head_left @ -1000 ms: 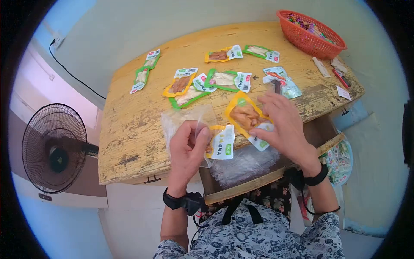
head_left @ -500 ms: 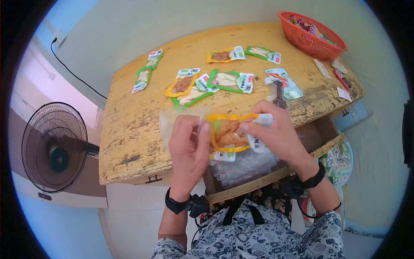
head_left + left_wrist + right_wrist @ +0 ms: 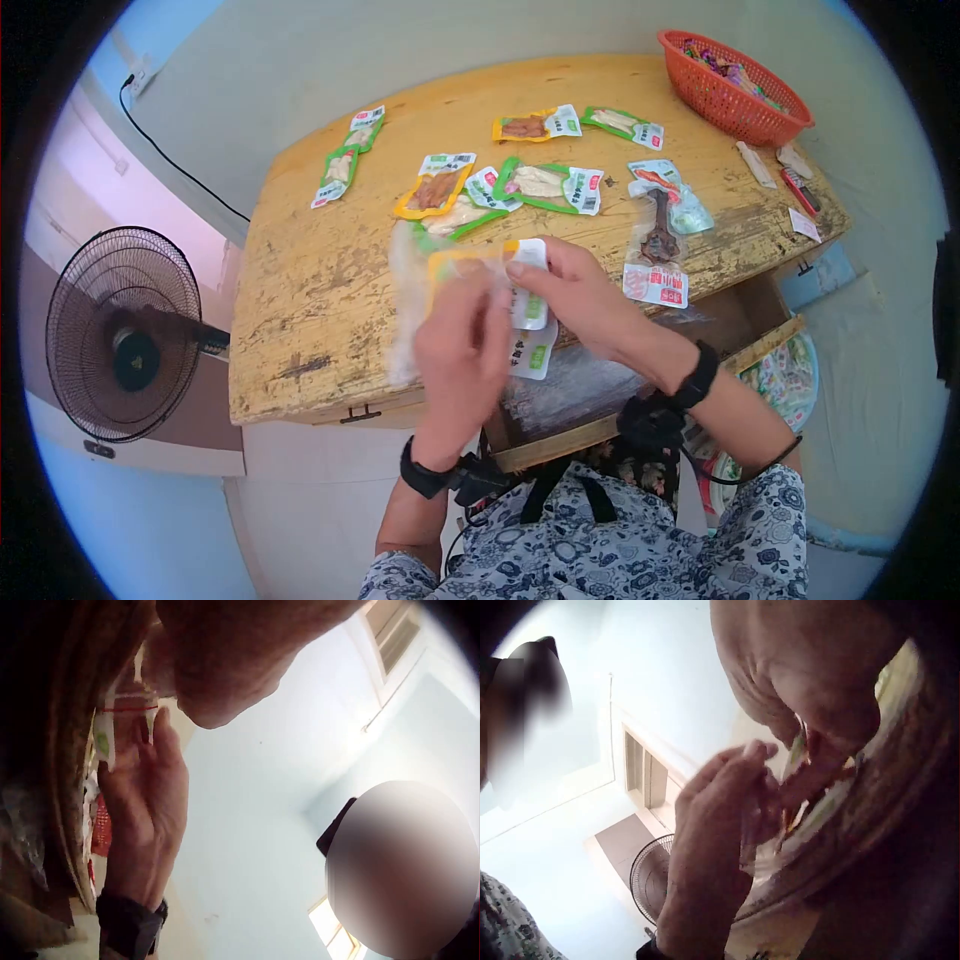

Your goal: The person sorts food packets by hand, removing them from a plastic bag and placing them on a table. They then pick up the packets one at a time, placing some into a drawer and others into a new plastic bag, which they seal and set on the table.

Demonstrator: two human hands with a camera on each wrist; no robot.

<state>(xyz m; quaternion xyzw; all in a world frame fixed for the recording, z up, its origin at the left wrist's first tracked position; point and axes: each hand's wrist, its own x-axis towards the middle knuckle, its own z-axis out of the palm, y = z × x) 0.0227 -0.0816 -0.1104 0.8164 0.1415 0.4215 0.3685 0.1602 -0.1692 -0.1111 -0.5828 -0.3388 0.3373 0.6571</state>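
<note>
My left hand (image 3: 462, 345) holds a clear plastic bag (image 3: 403, 310) over the table's front edge; its fingers are blurred. With thumb and fingers my right hand (image 3: 590, 305) pinches the white end of a yellow-edged food packet (image 3: 529, 308). That packet's yellow part lies behind the left fingers and overlaps the bag. Below it shows the white end of a second packet (image 3: 532, 358), close to the left hand. In the right wrist view, the left hand (image 3: 712, 832) is close to the right hand (image 3: 802, 675).
Green- and yellow-edged packets (image 3: 545, 182) lie across the worn table (image 3: 320, 260). A dark meat packet (image 3: 658, 235) lies by a blue one (image 3: 690, 208). The open drawer (image 3: 555, 450) holds clear bags (image 3: 570, 385). A red basket (image 3: 725, 105) stands back right, a fan (image 3: 125, 335) left.
The yellow-edged packet has moved left from over the drawer to the bag, carried by my right hand. The dark meat packet is now uncovered on the table.
</note>
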